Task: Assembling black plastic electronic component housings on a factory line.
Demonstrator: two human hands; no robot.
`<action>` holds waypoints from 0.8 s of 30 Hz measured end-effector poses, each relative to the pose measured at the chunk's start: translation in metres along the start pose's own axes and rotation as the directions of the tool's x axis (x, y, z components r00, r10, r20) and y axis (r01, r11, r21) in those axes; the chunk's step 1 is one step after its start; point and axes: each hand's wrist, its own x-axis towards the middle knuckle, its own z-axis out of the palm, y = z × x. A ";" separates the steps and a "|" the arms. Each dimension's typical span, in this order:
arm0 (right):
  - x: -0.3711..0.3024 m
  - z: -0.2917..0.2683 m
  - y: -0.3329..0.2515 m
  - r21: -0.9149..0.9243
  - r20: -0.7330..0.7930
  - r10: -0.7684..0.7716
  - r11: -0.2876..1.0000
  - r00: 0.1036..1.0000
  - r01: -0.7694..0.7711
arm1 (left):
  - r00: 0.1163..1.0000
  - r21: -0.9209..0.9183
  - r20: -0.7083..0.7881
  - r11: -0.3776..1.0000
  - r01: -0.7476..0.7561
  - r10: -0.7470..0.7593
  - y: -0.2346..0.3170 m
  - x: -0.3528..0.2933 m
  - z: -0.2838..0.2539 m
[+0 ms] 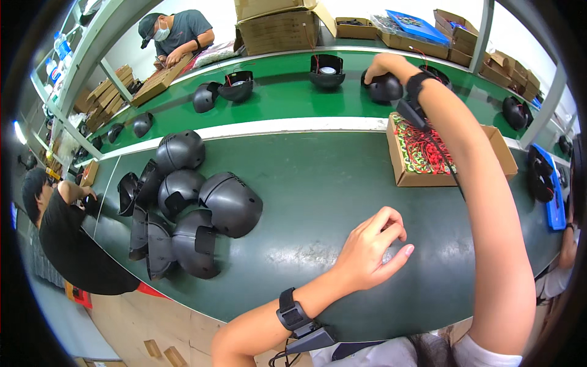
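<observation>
Right hand (386,66) stretched to the far belt, fingers wrapped over a black shell (385,88) beyond the box (400,162); left hand (372,248) loosely curled, empty, near the surface's (318,196) front edge.

Open brown cardboard box (405,160) on the green belt, right of centre, packed with red/green wiring; an empty open section (500,148) adjoins its right side. Stacked closed brown cartons (278,24) on the far side, top centre. Small open carton (356,27) beside them, then more open cartons (455,33) along the top right (one topped by a blue tray). Flat brown boxes (113,92) stacked at upper left. Blue tray (555,205) at the right edge.
</observation>
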 end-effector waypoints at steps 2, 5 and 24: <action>-0.055 -0.025 -0.010 0.016 -0.063 -0.040 0.999 0.997 0.041 | 0.999 0.015 -0.041 1.000 0.002 -0.002 0.000 -0.004 -0.003; -0.103 -0.053 0.011 0.011 -0.126 -0.207 0.978 0.970 0.210 | 0.998 -0.002 -0.045 0.999 -0.044 0.044 0.004 0.000 0.006; -0.041 0.040 -0.281 0.036 -0.597 -0.607 0.633 0.525 0.773 | 0.977 0.315 0.114 0.939 0.139 -0.183 -0.008 -0.013 0.005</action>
